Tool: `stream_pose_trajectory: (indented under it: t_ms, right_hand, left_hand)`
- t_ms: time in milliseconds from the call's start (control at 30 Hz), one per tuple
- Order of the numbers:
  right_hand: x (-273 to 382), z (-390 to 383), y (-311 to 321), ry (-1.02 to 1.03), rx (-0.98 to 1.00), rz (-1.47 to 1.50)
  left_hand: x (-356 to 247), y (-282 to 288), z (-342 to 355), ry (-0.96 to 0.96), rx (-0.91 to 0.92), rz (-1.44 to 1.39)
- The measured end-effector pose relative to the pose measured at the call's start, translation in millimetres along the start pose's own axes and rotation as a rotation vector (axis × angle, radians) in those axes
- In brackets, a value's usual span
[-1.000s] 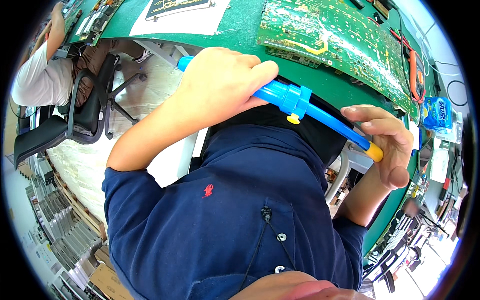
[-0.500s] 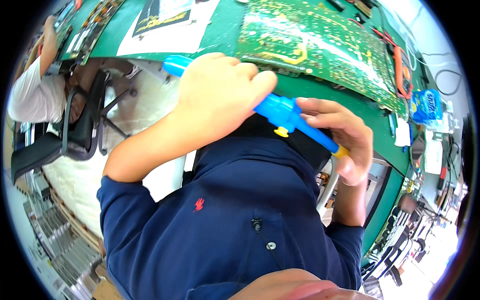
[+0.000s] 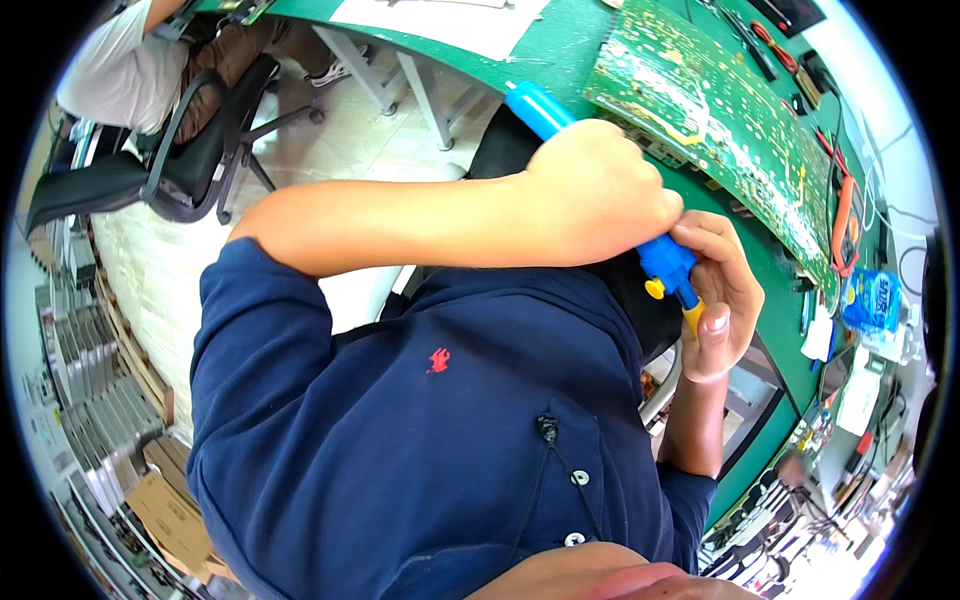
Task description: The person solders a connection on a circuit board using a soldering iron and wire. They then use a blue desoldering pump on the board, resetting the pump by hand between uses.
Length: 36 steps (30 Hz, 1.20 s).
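My left hand (image 3: 600, 190) is wrapped round the barrel of a blue solder sucker (image 3: 541, 108), its knuckles upward. The tool slants from upper left to lower right in front of my body, above my lap. Beyond my left hand show its blue collar, a small yellow button and a yellow end piece (image 3: 692, 318). My right hand (image 3: 730, 290) is curled about that end, with the thumb beside the yellow piece and the fingers along the collar's far side. A large green circuit board (image 3: 715, 130) lies on the bench just past both hands.
The green bench (image 3: 770, 245) curves round ahead and to the right. White paper (image 3: 440, 20) lies at its far edge. On the right are an orange tool (image 3: 844, 220) with red leads and a blue packet (image 3: 872, 300). At left, another person (image 3: 125, 80) sits near a black chair (image 3: 185, 170).
Both hands and the solder sucker have shifted right in view. The hands are closer together, and the stretch between collar and yellow end has become much shorter.
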State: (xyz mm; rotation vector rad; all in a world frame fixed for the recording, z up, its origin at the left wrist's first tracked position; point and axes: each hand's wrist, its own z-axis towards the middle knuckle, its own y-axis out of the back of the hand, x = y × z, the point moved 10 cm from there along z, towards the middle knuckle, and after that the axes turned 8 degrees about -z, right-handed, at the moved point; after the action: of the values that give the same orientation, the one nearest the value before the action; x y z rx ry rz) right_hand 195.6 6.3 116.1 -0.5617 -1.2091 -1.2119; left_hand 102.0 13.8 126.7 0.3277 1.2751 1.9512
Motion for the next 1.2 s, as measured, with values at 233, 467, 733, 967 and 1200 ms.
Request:
stream_pose_trajectory:
  t_ms: [233, 467, 733, 967, 1200]
  right_hand:
    - [-2.8, 5.6, -4.2, 0.063, -0.011, -0.038]
    - [10.6, 18.0, -3.2, 0.034, 0.092, -0.027]
    - [18.2, 5.9, 52.7, -0.002, -0.013, 0.029]
    - [13.2, -2.0, 53.5, -0.026, 0.014, -0.065]
    - [27.3, -3.3, 53.3, -0.011, 0.053, -0.133]
  left_hand:
    - [-1.7, -3.8, 0.4, -0.024, 0.001, 0.010]
    - [15.9, 10.4, 0.3, -0.045, -0.029, -0.006]
    - [53.3, 25.8, -10.5, 0.044, -0.052, -0.099]
    - [40.9, 18.3, -19.8, 0.046, 0.015, -0.213]
    - [35.8, 15.2, -27.1, 0.066, -0.055, -0.308]
